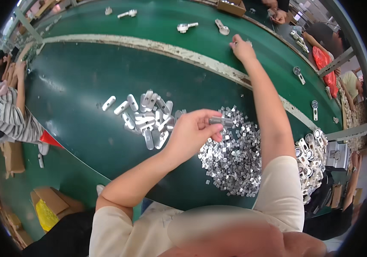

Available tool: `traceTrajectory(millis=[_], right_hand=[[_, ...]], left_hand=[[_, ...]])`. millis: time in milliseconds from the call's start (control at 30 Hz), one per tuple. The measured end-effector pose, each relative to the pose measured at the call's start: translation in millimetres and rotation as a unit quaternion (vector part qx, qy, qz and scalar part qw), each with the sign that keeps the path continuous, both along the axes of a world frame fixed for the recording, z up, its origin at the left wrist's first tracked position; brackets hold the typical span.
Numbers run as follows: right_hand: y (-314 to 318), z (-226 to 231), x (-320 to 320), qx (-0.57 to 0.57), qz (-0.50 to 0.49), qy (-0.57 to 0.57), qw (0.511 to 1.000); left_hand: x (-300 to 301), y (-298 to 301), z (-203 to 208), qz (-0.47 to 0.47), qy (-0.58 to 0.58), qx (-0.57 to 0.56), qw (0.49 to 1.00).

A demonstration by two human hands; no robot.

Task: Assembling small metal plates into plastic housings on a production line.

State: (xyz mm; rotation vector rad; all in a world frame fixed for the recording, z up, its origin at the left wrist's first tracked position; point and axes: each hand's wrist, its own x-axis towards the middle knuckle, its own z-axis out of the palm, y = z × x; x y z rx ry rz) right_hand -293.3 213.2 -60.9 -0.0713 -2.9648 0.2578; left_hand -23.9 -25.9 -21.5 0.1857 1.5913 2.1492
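Note:
My left hand [192, 132] is closed around a small silver oblong metal cover [221, 121], held above the edge of a pile of tiny shiny metal pieces [235, 158]. Left of that hand lies a loose heap of similar rounded oblong metal covers [147, 118], some with a small hole. My right arm reaches far out over the green conveyor belt [157, 28]. There my right hand [243, 49] has its fingers bent together; what they hold, if anything, is too small to make out. Nearest to it on the belt is a pale handled part with a round head [222, 27].
A worn pale rail [149, 44] divides the dark green table [85, 73] from the belt. More handled parts [186, 28] lie along the belt. At right is a pile of white ring-headed parts [310, 158]. Other people work at the far left and far right. An open carton [55, 203] stands lower left.

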Motion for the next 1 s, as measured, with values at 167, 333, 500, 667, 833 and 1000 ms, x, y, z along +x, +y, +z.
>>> traceTrajectory(millis=[167,333,500,667,833,1000], right_hand=[[5,65,128,-0.597,0.133,-0.031,0.791],[-15,92,256,-0.760,0.126,-0.109,0.629],[-31,86,329,-0.461,0.156,0.072,0.871],[-23,83,344,-0.264,0.267,0.152,0.914],[-26,80,345,-0.255,0.282,0.151,0.912],[-27,76,345,-0.252,0.280,0.143,0.915]], left_hand=[[9,1,11,-0.017,0.030,-0.013,0.999],[9,-5,10,-0.043,0.030,0.028,0.998],[17,3,18,-0.074,0.033,-0.008,0.997],[21,7,22,-0.088,0.059,-0.017,0.994],[27,9,22,-0.104,0.045,-0.004,0.994],[29,9,20,-0.105,0.019,0.016,0.994]])
